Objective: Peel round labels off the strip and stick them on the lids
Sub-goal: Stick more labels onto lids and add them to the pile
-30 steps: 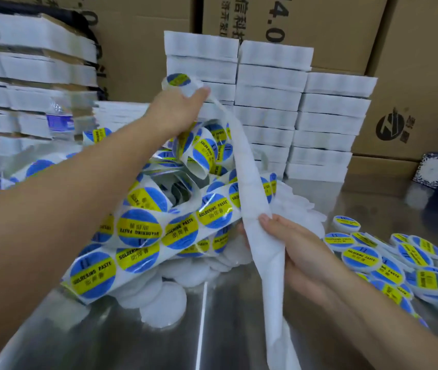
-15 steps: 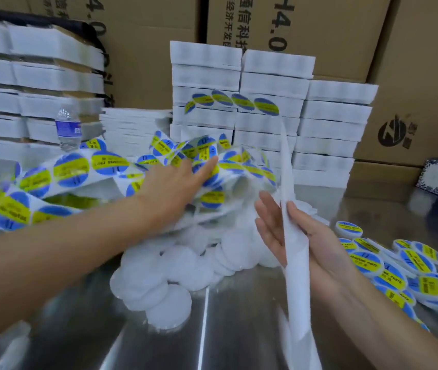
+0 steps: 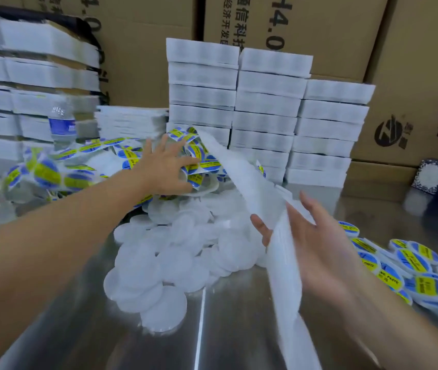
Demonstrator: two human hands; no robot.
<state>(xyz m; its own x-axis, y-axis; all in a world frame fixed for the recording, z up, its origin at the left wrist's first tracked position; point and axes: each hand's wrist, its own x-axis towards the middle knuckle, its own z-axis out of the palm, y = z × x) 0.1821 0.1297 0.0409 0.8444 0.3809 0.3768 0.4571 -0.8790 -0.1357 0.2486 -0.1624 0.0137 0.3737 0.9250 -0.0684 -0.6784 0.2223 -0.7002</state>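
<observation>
A tangled strip of round blue-and-yellow labels [image 3: 52,172] lies heaped at the back left of the steel table [image 3: 239,329]. My left hand [image 3: 164,169] reaches over it with fingers spread, pressing on the loops. The bare white backing strip [image 3: 281,263] runs from the heap down past the table's front edge. My right hand [image 3: 316,241] is against this strip with straight fingers, thumb on the strip's left side. A pile of plain white lids [image 3: 175,249] sits in the middle. Labelled lids [image 3: 410,265] lie at the right.
Stacks of white boxes [image 3: 265,108] stand behind the lids, with more stacks at the left [image 3: 31,84]. A water bottle [image 3: 61,124] stands at the back left. Cardboard cartons [image 3: 332,30] wall off the back. A patterned dark box [image 3: 436,177] sits far right.
My left hand came down from holding the label strip high and now presses the heap on the table. The heap dropped to the left. My right hand's fingers straightened along the backing strip.
</observation>
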